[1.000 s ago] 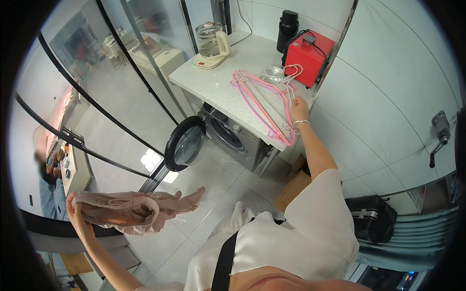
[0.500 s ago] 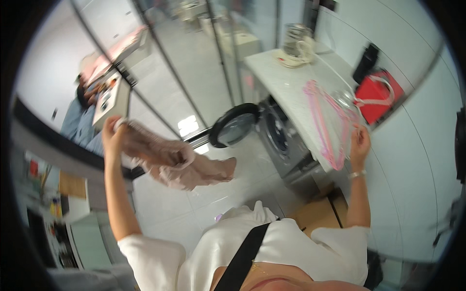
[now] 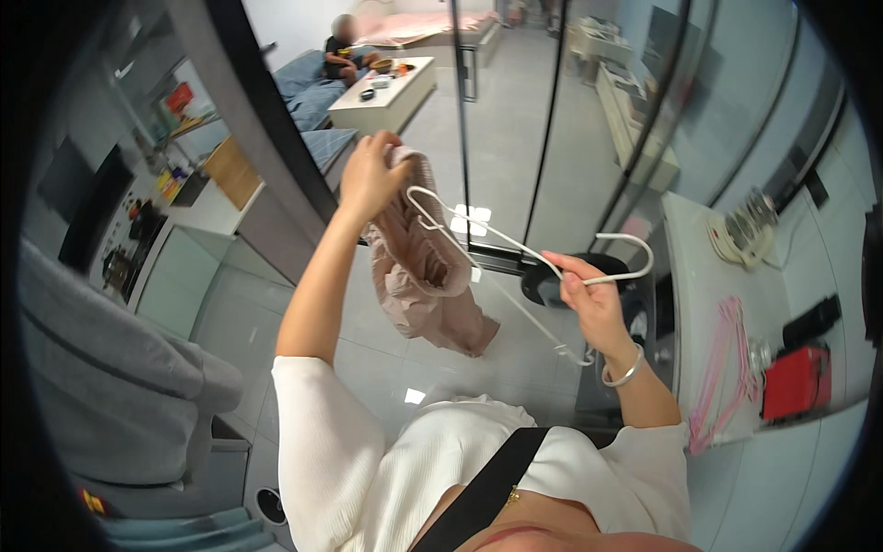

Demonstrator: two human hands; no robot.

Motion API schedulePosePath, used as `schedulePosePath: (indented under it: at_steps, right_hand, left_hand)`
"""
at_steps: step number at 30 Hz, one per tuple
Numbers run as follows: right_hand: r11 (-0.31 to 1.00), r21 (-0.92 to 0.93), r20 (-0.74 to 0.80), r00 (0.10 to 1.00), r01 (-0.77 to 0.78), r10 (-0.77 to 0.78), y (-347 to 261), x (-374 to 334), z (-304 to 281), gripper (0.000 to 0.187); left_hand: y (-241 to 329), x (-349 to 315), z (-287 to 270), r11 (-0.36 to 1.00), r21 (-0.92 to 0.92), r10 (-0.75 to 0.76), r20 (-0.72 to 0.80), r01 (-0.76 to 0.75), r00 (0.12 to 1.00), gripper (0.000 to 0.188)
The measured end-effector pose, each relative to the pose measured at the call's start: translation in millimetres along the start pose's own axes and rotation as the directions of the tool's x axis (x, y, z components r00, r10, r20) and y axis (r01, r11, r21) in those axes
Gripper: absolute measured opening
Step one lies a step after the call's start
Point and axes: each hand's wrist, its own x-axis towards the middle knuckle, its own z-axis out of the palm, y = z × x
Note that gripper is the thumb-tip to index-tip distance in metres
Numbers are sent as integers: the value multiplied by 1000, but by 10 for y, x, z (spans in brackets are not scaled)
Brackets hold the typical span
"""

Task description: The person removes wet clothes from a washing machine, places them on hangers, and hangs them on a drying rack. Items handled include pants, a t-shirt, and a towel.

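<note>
My left hand [image 3: 372, 179] is closed on the ribbed, elastic-looking waist of dusty-pink trousers [image 3: 418, 267], which hang down in folds over the floor. In my right hand [image 3: 593, 308] is a white clothes hanger [image 3: 649, 256], gripped at the neck just below its hook. The hook points right, and the hanger's body reaches left toward the trousers. One end of the hanger overlaps the waist opening close to my left fingers; whether it is inside the waist or only in front of it, I cannot tell.
On the right, a pale counter [image 3: 692, 235] carries pink hangers [image 3: 722, 377], a red box [image 3: 798, 382] and a glass kettle [image 3: 750, 221]. A washing machine's round door [image 3: 541, 283] stands open below. Glass door frames rise ahead; a person [image 3: 340, 60] sits beyond. Grey fabric [image 3: 120, 368] hangs left.
My right hand has left the pink hangers on the counter and come left, holding the white hanger. The trousers are now nearer the middle, still in my left hand. My view has turned left.
</note>
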Motion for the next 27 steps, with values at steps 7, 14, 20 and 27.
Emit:
schedulePosePath:
  at_steps: [7,14,20,27]
  right_hand:
    - [998,4,141,988,-59,58,796,679,-62,29]
    - [988,144,272,959,45,-83,1655,1747,353,29]
    - [940,283,406,865,189,-296,1609,2832,608,30]
    - [685,90,-55,690,723,-722,1545,4379,1000,28]
  left_hand:
    - [-75,-164,176,963,225,-120,-146,151,982,26]
    - [12,-277,422,965,242,-105,7,101,994,41]
    - [-450,65,-264,684,694,343,-35,-224,939,33]
    - [-1113,796,-404,605,768,285,41,-213,958,13]
